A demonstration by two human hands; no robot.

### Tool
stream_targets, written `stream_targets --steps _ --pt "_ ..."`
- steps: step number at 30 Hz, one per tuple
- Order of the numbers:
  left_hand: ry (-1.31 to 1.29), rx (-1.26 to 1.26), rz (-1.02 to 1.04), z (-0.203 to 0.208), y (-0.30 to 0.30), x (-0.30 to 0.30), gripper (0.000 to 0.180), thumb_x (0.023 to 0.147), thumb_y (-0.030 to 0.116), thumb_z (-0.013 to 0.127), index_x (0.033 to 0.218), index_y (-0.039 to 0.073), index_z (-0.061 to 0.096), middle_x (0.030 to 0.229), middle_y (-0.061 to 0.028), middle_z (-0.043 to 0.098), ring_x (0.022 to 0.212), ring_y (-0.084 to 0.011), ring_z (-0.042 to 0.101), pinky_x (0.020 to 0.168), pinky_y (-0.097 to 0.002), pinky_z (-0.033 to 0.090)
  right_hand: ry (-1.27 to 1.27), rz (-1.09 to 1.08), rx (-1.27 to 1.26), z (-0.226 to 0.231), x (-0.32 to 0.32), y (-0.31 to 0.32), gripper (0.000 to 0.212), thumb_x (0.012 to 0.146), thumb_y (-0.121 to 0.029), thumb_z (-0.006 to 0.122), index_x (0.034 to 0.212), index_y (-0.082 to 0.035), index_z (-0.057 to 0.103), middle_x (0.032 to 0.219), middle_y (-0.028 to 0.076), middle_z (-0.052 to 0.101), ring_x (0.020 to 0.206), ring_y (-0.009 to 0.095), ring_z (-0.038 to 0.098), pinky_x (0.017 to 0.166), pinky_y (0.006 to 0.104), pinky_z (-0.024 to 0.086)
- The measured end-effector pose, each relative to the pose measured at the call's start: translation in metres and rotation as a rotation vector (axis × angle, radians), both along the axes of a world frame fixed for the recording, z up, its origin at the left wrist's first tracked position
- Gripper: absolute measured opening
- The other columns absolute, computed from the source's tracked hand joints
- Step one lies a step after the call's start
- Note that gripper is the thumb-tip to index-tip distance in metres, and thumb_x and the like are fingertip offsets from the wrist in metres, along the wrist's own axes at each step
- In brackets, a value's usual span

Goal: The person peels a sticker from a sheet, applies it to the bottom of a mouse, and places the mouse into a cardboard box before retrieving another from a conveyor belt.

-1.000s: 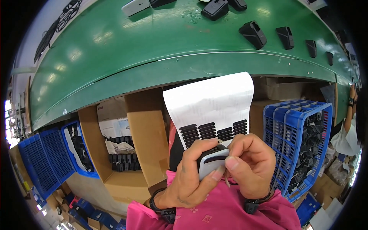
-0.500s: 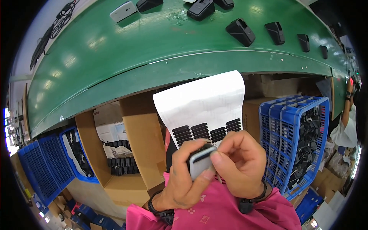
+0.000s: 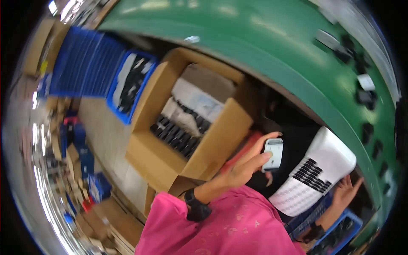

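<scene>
My left hand (image 3: 242, 172) is closed on a small light-grey casing with rounded corners (image 3: 272, 155), its flat face showing. It holds the casing over my lap, to the right of an open cardboard box. My right hand (image 3: 343, 193) has its fingers apart and nothing visible in them, close to the right edge of a white sheet (image 3: 331, 146). Rows of black, rounded strips (image 3: 312, 175) are stuck on that sheet, and its lower part shows bare outlines. Motion blurs the picture somewhat.
The cardboard box (image 3: 165, 163) holds rows of black parts (image 3: 176, 136). Beyond it stands a blue crate (image 3: 125, 118); another blue crate (image 3: 355, 221) is at lower right. Across the top runs a green bench (image 3: 263, 46) carrying black parts (image 3: 367, 100) and a whitish casing (image 3: 327, 39).
My view has swung left, toward the cardboard box. My hands have come apart: the left carries the casing toward the box, while the right has let go and opened by the sheet.
</scene>
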State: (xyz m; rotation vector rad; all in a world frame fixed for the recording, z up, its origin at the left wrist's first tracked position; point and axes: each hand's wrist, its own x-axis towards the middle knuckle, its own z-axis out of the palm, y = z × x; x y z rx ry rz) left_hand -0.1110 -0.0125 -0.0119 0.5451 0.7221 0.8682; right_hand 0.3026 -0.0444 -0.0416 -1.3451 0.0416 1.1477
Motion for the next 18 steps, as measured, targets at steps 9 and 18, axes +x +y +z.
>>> stream_targets --steps 9,18 --pt "1.293 0.082 0.652 -0.162 -0.041 -0.322 0.051 0.08 0.019 0.073 0.125 0.007 0.053 0.109 -0.0138 0.057 0.061 -0.0123 0.061 0.05 -0.0238 0.051 -0.142 -0.091 0.163 -0.059 0.086 0.053 0.025 0.088 -0.03 0.06 0.086 -0.005 0.058 0.084 0.006 0.062 0.086 0.019 0.06 0.08 0.0317 0.049" --pt "1.562 0.119 0.047 -0.304 -0.081 -0.295 0.047 0.067 0.011 0.078 0.106 0.0 0.056 0.101 -0.025 0.061 0.101 -0.0427 0.056 0.084 -0.0456 0.047 -0.962 0.105 -0.046 -0.028 -0.024 0.048 0.038 0.092 -0.036 0.048 0.106 -0.003 0.059 0.103 0.008 0.063 0.095 0.022 0.061 0.085 0.0365 0.051"
